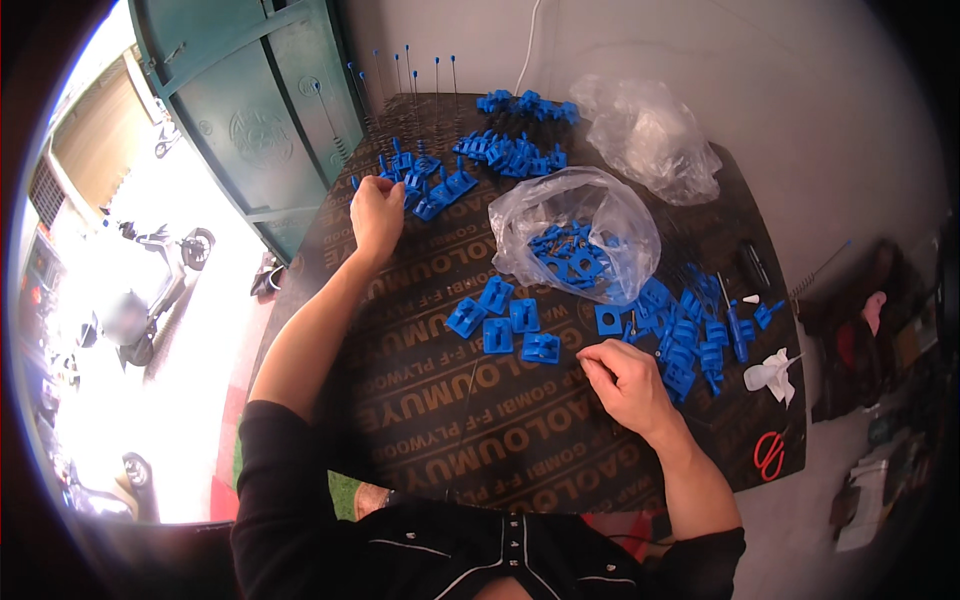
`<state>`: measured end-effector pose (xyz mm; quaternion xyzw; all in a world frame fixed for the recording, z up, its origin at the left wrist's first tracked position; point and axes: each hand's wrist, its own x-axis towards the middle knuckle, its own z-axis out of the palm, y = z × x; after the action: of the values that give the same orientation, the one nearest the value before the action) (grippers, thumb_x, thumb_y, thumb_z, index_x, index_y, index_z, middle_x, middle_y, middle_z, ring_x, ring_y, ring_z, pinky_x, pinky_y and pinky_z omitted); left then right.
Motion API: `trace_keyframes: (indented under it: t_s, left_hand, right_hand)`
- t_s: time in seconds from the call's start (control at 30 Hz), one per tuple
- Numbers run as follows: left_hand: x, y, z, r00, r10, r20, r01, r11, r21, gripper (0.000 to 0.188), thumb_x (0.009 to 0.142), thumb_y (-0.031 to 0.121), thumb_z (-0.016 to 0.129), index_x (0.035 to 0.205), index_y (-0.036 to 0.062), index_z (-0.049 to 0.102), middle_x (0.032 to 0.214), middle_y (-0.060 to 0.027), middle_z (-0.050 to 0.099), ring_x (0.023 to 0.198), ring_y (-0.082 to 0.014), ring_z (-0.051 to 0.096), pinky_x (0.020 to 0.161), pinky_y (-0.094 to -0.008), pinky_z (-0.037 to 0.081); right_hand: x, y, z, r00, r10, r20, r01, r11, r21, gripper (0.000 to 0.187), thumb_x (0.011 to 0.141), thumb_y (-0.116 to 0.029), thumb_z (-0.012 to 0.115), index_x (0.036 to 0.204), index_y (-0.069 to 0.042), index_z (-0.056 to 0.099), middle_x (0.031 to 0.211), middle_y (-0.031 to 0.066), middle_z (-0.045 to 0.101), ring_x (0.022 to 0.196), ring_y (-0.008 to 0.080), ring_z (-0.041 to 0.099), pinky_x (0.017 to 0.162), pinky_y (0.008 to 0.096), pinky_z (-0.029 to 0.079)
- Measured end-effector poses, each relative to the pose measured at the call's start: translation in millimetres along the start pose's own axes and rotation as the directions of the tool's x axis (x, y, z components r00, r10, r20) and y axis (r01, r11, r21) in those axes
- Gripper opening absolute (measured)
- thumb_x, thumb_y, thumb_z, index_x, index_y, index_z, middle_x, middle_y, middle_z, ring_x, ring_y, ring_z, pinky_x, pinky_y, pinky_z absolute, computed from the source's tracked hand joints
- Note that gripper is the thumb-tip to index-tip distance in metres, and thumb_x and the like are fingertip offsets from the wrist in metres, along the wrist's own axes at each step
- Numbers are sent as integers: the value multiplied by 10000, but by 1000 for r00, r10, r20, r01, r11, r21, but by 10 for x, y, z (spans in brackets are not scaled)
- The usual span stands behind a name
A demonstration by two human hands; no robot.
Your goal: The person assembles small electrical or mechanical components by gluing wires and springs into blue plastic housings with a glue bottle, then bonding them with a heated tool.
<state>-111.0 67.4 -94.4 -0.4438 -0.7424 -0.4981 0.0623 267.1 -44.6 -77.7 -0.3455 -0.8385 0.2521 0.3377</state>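
Note:
My left hand reaches to the far left of the table, its fingers closed beside a cluster of blue plastic parts with upright pegs. Whatever it may grip is hidden by the fingers. Over the right side, my right hand has thumb and fingers pinched together. I cannot make out anything between them. It is next to a pile of blue plastic pieces. Between the hands, several square blue brackets lie apart from the piles. Behind them, an open clear plastic bag contains more small blue parts.
Thin rods with blue tips and coiled springs stand at the far left edge. A crumpled clear bag lies at the back. On the right are a blue-handled screwdriver, white tissue and red-handled scissors. A green door stands left.

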Motion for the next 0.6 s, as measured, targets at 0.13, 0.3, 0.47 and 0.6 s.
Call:
trace_keyframes:
  t_s: [0.13,0.3,0.47,0.6]
  left_hand:
    - [-90,110,30,986,37,164,-14,990,-139,243,802,221,689,882,-8,672,774,-157,673,752,-308,660,716,-384,510]
    - [-7,162,139,982,97,162,-85,993,-77,262,789,205,692,949,-2,684,786,-159,681,755,-304,667,712,-369,513]
    - [21,118,217,980,117,160,-105,991,-79,223,782,189,690,897,-3,696,799,-177,683,770,-309,673,705,-372,513]
    - [15,156,189,980,95,175,-76,991,-113,203,785,182,686,881,4,702,776,-177,680,744,-308,671,694,-367,510]
  right_hand:
    - [-2,3,-16,1000,-16,12,16,1000,-10,81,822,-22,619,888,22,636,823,147,652,756,301,636,657,366,503]
    - [-2,-3,-16,1000,-26,2,26,1000,4,82,829,-16,621,894,33,635,809,147,644,733,287,633,645,341,492]
    - [-6,-5,-24,1000,-15,2,15,1000,3,74,821,-26,618,881,14,638,825,147,655,765,308,636,666,367,504]
    - [-4,-6,-27,1000,-11,22,11,1000,-4,75,824,-28,615,881,13,638,826,145,656,770,308,637,670,371,504]
